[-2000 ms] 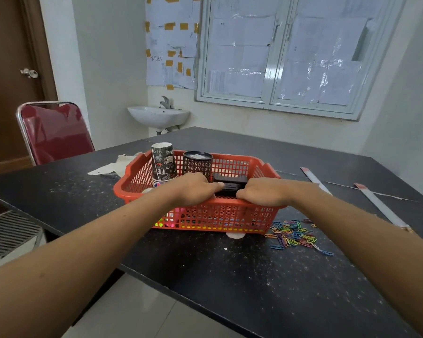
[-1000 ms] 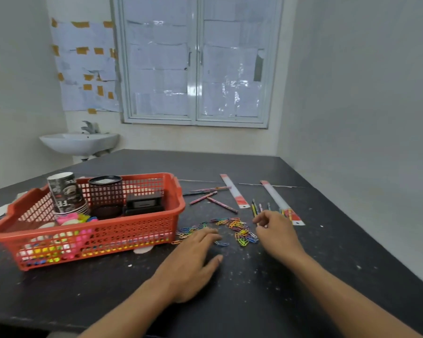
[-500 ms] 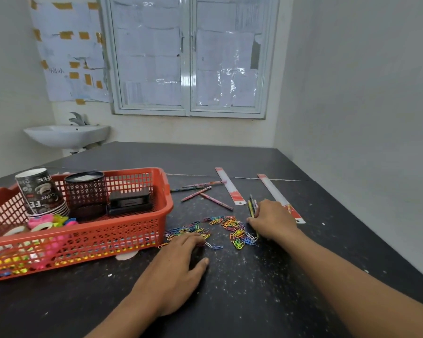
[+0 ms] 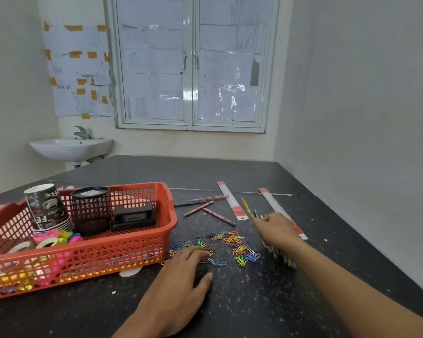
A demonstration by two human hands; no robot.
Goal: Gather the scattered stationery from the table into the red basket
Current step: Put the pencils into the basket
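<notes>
I had the right hand (image 4: 276, 231) curled round a bundle of pencils (image 4: 282, 258), ends poking out both sides. The left hand (image 4: 181, 272) lay flat, fingertips touching the coloured paper clips (image 4: 237, 242) strewn between the hands. Left of it stood the red basket (image 4: 95, 262), holding stacked paper cups (image 4: 45, 206), a mesh pot (image 4: 91, 206), a black box (image 4: 132, 215) and tape rolls (image 4: 44, 242). Beyond the clips lay loose pencils (image 4: 198, 208).
</notes>
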